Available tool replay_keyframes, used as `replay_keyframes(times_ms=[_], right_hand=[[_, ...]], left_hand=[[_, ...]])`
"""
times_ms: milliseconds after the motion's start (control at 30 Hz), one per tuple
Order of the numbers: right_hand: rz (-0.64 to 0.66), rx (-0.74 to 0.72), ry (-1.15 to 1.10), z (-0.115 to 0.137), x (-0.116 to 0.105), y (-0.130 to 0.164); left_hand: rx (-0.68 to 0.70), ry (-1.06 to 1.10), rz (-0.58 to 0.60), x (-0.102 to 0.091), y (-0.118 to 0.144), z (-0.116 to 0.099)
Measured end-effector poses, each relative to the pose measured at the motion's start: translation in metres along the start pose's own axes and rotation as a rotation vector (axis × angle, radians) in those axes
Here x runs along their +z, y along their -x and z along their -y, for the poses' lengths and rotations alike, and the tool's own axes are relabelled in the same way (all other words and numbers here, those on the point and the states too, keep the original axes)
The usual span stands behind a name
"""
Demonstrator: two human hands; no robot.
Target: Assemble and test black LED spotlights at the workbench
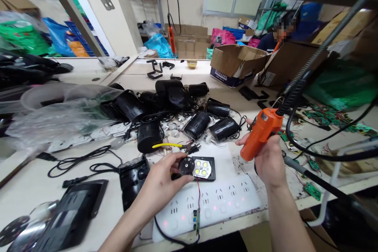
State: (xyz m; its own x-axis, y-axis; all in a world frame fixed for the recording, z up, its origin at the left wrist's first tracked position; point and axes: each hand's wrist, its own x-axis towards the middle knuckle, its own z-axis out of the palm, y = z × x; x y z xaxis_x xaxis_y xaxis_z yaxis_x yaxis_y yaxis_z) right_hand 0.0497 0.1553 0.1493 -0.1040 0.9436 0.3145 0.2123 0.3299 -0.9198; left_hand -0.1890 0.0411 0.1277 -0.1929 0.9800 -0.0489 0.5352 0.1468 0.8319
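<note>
My left hand [168, 175] pinches a small round black part [186, 165] with a screw-like spot at its centre. Right beside that part is a white LED board [203, 168] with several yellow LEDs, lying in a black rectangular frame [211, 178]. Thin red and dark wires run from the board toward a small green circuit board [196, 220] on the white power strip [218, 212]. In my right hand [270, 163] is an orange electric screwdriver [261, 132], hung from a spring-wrapped cable. Its tip is hard to make out. Yellow-handled pliers [167, 145] lie just beyond my left hand.
Black cylindrical housings [196, 125] and cables are heaped mid-table. Green circuit boards [330, 118] cover the right side. A cardboard box [236, 63] stands at the back, with a co-worker [265, 43] behind it. Black panels [76, 212] and plastic bags [59, 118] lie left.
</note>
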Motion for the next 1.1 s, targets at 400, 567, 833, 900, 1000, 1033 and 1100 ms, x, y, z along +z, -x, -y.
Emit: replay_keyframes(times_ms=[400, 567, 833, 900, 1000, 1033, 1100], right_hand=[[-0.015, 0.062, -0.468, 0.023, 0.002, 0.011], [0.025, 0.07, -0.524, 0.021, 0.003, 0.014], [0.047, 0.144, -0.596, 0.026, -0.001, 0.022], [0.041, 0.166, -0.612, 0.028, -0.003, 0.024], [0.043, 0.185, -0.638, 0.03, -0.004, 0.028], [0.048, 0.185, -0.648, 0.03, -0.004, 0.029], [0.064, 0.179, -0.665, 0.032, -0.004, 0.032]], left_hand=[[-0.268, 0.601, 0.317, -0.002, -0.033, -0.017], [-0.311, 0.686, 0.324, -0.008, -0.035, -0.009], [-0.315, 0.623, 0.336, -0.003, -0.039, -0.009], [-0.334, 0.628, 0.329, -0.002, -0.039, -0.009], [-0.349, 0.631, 0.339, 0.0, -0.04, -0.008], [-0.35, 0.626, 0.342, 0.001, -0.041, -0.007], [-0.356, 0.61, 0.35, 0.003, -0.041, -0.006]])
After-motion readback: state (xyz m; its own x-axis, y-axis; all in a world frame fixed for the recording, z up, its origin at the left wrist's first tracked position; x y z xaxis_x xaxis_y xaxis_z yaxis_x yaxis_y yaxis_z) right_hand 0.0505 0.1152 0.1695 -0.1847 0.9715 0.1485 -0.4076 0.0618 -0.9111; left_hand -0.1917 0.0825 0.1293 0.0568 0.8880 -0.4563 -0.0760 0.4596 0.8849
